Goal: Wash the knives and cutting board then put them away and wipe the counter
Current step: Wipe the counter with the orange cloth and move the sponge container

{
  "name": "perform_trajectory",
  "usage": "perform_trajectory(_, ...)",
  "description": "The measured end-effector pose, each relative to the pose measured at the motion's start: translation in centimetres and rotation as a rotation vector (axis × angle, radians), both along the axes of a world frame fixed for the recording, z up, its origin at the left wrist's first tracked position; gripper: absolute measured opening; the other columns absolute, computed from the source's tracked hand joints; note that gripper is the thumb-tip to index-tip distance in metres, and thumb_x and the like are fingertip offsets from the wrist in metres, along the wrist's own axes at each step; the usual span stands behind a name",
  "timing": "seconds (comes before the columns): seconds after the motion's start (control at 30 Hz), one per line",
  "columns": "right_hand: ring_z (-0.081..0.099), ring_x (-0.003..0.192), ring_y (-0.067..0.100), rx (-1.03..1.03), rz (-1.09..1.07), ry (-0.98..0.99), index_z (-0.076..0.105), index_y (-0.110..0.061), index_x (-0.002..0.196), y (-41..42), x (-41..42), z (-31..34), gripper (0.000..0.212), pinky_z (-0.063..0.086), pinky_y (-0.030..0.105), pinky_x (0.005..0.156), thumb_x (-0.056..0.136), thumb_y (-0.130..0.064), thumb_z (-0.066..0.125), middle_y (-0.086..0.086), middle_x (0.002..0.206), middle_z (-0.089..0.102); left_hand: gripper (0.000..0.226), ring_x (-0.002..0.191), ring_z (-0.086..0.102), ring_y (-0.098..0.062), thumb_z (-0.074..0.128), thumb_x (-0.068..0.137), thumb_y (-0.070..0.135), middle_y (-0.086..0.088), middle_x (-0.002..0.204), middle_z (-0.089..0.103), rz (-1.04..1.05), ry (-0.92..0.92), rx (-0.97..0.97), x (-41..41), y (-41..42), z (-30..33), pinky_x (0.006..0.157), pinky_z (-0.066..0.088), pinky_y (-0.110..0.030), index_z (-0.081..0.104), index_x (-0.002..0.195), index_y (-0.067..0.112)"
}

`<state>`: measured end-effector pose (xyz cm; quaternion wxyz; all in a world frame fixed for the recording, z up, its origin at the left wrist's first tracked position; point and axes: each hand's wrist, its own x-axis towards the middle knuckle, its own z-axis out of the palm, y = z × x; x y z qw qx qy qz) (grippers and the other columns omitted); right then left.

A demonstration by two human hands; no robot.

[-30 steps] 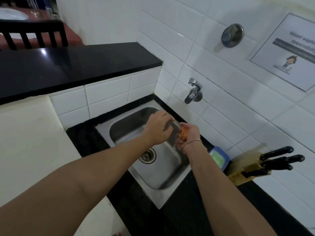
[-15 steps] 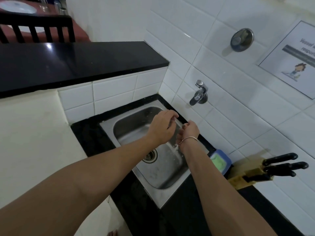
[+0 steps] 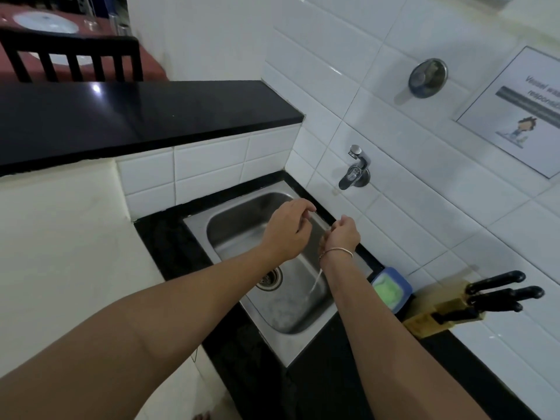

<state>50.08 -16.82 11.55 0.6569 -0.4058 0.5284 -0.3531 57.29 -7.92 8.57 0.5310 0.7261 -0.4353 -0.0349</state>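
Both hands work over the steel sink point(image 3: 242, 213), and what they hold is hard to make out: a thin, blurred blade, the knife point(image 3: 318, 221), runs between them. Its handle is hidden inside the right hand point(image 3: 344, 234), whose fingers are curled around it. The left hand point(image 3: 288, 230) pinches the blade near its far end with bent fingertips. A thin stream of water point(image 3: 315, 281) falls below the right wrist into the basin, near the drain point(image 3: 269, 277). On the black surface point(image 3: 333, 374) to the right stand a blue soap dish point(image 3: 391, 287) and a wooden knife block point(image 3: 439, 313) with three black handles sticking out; any cutting board is out of sight
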Motion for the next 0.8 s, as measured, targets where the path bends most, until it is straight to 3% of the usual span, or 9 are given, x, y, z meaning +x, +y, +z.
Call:
perform_trajectory(0.13,0.032,0.042,0.016,0.136,0.111,-0.122,0.047,-0.02,0.057,0.0,-2.0,0.2,0.044,0.023,0.022,0.044,0.097,-0.039,0.044,-0.001,0.053,0.041,0.031,0.088,0.056,-0.014,0.048,0.088,0.017,0.004,0.092,0.061,-0.021,0.0,0.005,-0.9,0.2,0.2,0.08,0.053,-0.04,0.062,0.115,0.013)
perform_trajectory(0.2,0.043,0.046,0.017,0.204,0.185,-0.181,0.058,-0.016,0.071,-0.1,-3.3,0.2,0.042,0.029,0.022,0.045,0.098,-0.044,0.043,0.003,0.061,0.052,0.029,0.089,0.056,-0.013,0.051,0.09,0.017,0.005,0.094,0.06,-0.047,-0.004,0.035,-1.5,0.0,0.4,0.081,0.054,-0.04,0.061,0.118,0.016)
perform_trajectory(0.3,0.057,0.061,0.022,0.266,0.216,-0.258,0.061,-0.011,0.096,0.0,-5.6,0.1,0.034,0.044,0.028,0.057,0.095,-0.043,0.051,0.01,0.073,0.062,0.032,0.098,0.055,-0.012,0.055,0.093,0.028,0.008,0.105,0.058,-0.122,0.031,0.113,-2.7,-0.7,0.0,0.088,0.054,-0.04,0.056,0.124,0.022)
perform_trajectory(0.43,0.06,0.077,0.023,0.271,0.246,-0.32,0.069,-0.007,0.102,-0.3,-9.4,0.2,0.035,0.049,0.032,0.071,0.092,-0.036,0.052,0.011,0.085,0.063,0.046,0.114,0.056,-0.012,0.055,0.089,0.043,0.005,0.123,0.06,-0.25,0.074,0.162,-5.1,-2.6,-0.9,0.1,0.052,-0.043,0.056,0.13,0.023)
perform_trajectory(0.57,0.065,0.096,0.027,0.288,0.29,-0.269,0.069,-0.01,0.123,-0.7,-14.8,-0.2,0.043,0.048,0.04,0.099,0.093,-0.038,0.057,0.013,0.097,0.071,0.049,0.117,0.059,-0.009,0.057,0.091,0.05,0.007,0.125,0.063,-0.386,0.176,0.131,-9.3,-4.7,-1.2,0.101,0.052,-0.042,0.058,0.133,0.024)
perform_trajectory(0.63,0.067,0.097,0.026,0.277,0.319,-0.205,0.065,-0.012,0.131,-0.7,-17.6,-0.3,0.047,0.052,0.039,0.091,0.093,-0.04,0.058,0.011,0.106,0.071,0.047,0.115,0.059,-0.008,0.057,0.093,0.049,0.007,0.123,0.064,-0.439,0.226,0.128,-11.9,-5.7,-1.2,0.1,0.052,-0.041,0.058,0.133,0.025)
perform_trajectory(0.7,0.069,0.085,0.025,0.274,0.335,-0.161,0.064,-0.014,0.13,-0.9,-20.5,-0.4,0.047,0.057,0.037,0.077,0.094,-0.043,0.058,0.009,0.104,0.071,0.043,0.111,0.06,-0.006,0.058,0.093,0.043,0.006,0.121,0.066,-0.483,0.265,0.119,-14.7,-6.6,-1.2,0.098,0.052,-0.037,0.059,0.133,0.025)
perform_trajectory(0.73,0.071,0.082,0.027,0.267,0.328,-0.132,0.065,-0.014,0.126,-1.0,-21.9,-0.5,0.046,0.057,0.039,0.077,0.094,-0.047,0.058,0.009,0.103,0.072,0.041,0.108,0.061,-0.004,0.06,0.094,0.04,0.006,0.119,0.066,-0.51,0.28,0.115,-16.1,-7.0,-1.1,0.096,0.052,-0.033,0.059,0.132,0.024)
perform_trajectory(0.8,0.072,0.095,0.035,0.233,0.284,-0.051,0.068,-0.016,0.121,-1.3,-24.8,-1.0,0.051,0.057,0.046,0.091,0.092,-0.057,0.057,0.012,0.113,0.074,0.036,0.101,0.062,-0.004,0.061,0.099,0.035,0.007,0.118,0.064,-0.558,0.303,0.133,-18.6,-7.4,-0.9,0.087,0.052,-0.025,0.057,0.132,0.022)
